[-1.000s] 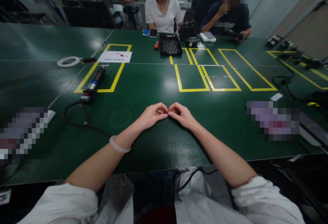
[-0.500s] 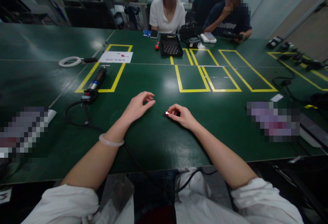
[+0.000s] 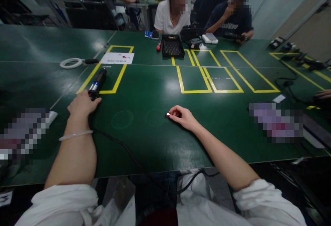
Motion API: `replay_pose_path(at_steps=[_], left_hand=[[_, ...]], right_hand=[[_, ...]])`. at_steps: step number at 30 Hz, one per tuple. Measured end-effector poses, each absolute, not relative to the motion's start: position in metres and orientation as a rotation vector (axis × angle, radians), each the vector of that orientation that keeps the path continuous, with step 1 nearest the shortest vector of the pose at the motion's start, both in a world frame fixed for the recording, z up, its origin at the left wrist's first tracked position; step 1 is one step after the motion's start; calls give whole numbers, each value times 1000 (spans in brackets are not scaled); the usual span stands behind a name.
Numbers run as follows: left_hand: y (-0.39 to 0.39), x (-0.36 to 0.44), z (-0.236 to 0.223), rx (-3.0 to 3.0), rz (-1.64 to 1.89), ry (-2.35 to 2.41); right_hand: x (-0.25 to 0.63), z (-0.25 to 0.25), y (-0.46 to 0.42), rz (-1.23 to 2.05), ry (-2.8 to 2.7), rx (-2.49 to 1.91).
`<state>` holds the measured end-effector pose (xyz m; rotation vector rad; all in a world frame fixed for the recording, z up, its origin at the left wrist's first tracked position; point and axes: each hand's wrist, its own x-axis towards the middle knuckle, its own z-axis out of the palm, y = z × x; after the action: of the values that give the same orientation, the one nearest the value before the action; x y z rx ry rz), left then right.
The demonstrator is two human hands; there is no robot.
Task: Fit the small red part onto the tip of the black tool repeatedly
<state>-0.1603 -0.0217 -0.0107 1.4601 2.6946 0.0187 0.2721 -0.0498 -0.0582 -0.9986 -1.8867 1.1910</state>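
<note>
My left arm stretches nearly straight up the left of the frame, a pale bangle (image 3: 74,135) round the wrist, and my left hand (image 3: 84,106) lies back-up over the near end of a black cylindrical tool (image 3: 96,82) with a silver-and-blue band; the thumb points out to the right, but my other fingers are partly hidden, so I can't tell whether they grip it. My right forearm slants in from the lower right, and my right hand (image 3: 183,117), near the centre, pinches a small red piece (image 3: 168,115) with a bright white spot between thumb and curled fingers. A black cable (image 3: 124,145) runs down from below my left wrist over the near edge of the green table (image 3: 144,81). Yellow tape rectangles (image 3: 197,91) mark its surface, a white printed card (image 3: 117,58) lying across the left one. At top centre sits a black tray (image 3: 173,54); behind it is a person in a white T-shirt (image 3: 172,16), with another in a dark T-shirt (image 3: 235,19) at upper right. Dark chairs (image 3: 89,16) stand at upper left.
</note>
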Motion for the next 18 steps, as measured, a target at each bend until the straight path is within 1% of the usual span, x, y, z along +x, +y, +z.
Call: replay_pose_path(at_steps=[4,8,18], left_hand=[[-20,-157,-6,1655,10,2607],[-19,-148,-4,1687,9,2584],[-26,-91,-13,1909,243,2509]], right_hand=[[272,-58,-50,1179,-1894,-1004],[273,-58,-50,1174,-1896,-1010],[271,-61,-49,1173,-1886,-1014]])
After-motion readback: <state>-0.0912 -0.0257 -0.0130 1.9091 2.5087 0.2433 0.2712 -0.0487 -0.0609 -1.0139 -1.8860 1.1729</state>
